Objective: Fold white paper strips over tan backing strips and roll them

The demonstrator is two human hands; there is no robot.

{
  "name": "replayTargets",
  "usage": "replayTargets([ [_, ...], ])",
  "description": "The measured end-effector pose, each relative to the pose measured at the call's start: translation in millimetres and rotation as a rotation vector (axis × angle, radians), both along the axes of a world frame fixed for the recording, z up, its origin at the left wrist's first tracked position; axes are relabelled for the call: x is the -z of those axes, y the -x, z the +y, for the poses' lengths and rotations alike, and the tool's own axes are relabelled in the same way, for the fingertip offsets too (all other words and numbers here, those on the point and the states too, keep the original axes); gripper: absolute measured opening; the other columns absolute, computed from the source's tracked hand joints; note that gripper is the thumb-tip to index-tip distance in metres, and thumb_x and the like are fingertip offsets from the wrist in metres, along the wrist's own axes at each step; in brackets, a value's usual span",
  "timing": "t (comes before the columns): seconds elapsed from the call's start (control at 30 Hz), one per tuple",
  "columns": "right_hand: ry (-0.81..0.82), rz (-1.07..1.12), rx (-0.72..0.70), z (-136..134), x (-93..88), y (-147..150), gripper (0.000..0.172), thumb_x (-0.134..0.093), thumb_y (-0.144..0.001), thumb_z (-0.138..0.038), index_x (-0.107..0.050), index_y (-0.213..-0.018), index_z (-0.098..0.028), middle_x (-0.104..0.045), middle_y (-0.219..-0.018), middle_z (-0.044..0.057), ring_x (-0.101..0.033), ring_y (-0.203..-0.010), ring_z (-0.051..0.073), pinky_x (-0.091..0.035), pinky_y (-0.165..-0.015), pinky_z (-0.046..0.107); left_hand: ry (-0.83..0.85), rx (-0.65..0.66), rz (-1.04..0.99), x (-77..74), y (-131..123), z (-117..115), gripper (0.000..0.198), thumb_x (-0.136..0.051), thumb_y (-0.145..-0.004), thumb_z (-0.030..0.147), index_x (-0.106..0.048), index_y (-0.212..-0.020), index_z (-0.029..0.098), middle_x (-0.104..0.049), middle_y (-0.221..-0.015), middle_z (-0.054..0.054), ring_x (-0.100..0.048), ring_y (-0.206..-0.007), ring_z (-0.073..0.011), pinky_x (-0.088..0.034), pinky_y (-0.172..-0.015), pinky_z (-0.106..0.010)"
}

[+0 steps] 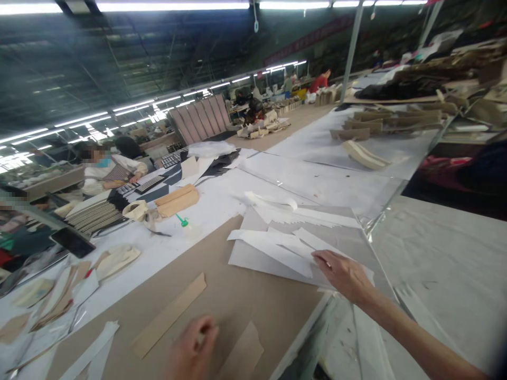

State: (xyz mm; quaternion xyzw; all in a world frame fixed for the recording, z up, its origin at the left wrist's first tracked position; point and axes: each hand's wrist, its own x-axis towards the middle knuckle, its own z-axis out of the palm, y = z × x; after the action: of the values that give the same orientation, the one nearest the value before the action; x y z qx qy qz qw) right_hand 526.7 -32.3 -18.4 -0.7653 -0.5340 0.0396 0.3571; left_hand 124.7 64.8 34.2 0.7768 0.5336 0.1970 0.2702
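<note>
My right hand (345, 277) reaches in from the right, its fingers drawn together on the end of a white strip (287, 244). Several such strips overlap on a pale grey sheet (253, 258), some with jagged edges. My left hand (195, 345) is at the bottom, smeared by motion, with its fingers curled in a loose pinch; nothing shows in it. Just beyond that hand lies a long tan strip (170, 316) on the brown board (222, 295). A shorter tan piece (243, 353) is to its right, and pale strips (95, 351) lie to its left.
A green-tipped bottle (182, 220) and folded tan pieces (176, 200) lie on the white tabletop (222, 203). Stacked cut pieces (93, 214) stand near a seated person (113, 171). A phone (73, 241) is at the left. Curved beige parts (364, 154) lie at the far right.
</note>
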Motion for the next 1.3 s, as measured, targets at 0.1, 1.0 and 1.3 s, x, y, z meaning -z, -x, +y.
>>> replayTargets([
  [0.1,-0.004,-0.018,0.064,-18.2,5.8,-8.0,0.031,-0.044,-0.095,-0.04,-0.07,-0.1,-0.025,-0.077,-0.1,0.006,-0.073,-0.087,0.026,-0.054,-0.072,0.035,-0.015,0.335,0.03,10.5,-113.7,-9.6,0.013,-0.057,-0.091,0.028,-0.068,-0.098,0.025,-0.071,-0.092,-0.001,-0.066,-0.084,-0.0173,-0.051,-0.073,-0.027],
  [1.0,-0.018,-0.105,0.134,-90.3,10.0,-21.0,0.029,-0.038,-0.102,-0.028,-0.065,-0.112,-0.022,-0.073,-0.11,0.008,-0.071,-0.094,0.023,-0.055,-0.079,0.033,-0.326,0.813,0.31,17.9,-313.5,-27.7,0.021,-0.049,-0.092,0.007,-0.066,-0.096,0.018,-0.064,-0.107,-0.01,-0.056,-0.107,-0.0243,-0.051,-0.085,-0.035],
  [1.3,0.061,-0.324,0.147,-62.7,10.6,-25.5,0.032,-0.04,-0.094,-0.011,-0.064,-0.114,-0.018,-0.072,-0.105,0.013,-0.064,-0.093,0.028,-0.05,-0.079,0.039,-0.054,0.465,-0.318,-5.8,-298.1,9.3,0.008,-0.06,-0.083,0.014,-0.063,-0.079,0.019,-0.064,-0.087,-0.003,-0.063,-0.085,-0.0182,-0.05,-0.084,-0.034],
])
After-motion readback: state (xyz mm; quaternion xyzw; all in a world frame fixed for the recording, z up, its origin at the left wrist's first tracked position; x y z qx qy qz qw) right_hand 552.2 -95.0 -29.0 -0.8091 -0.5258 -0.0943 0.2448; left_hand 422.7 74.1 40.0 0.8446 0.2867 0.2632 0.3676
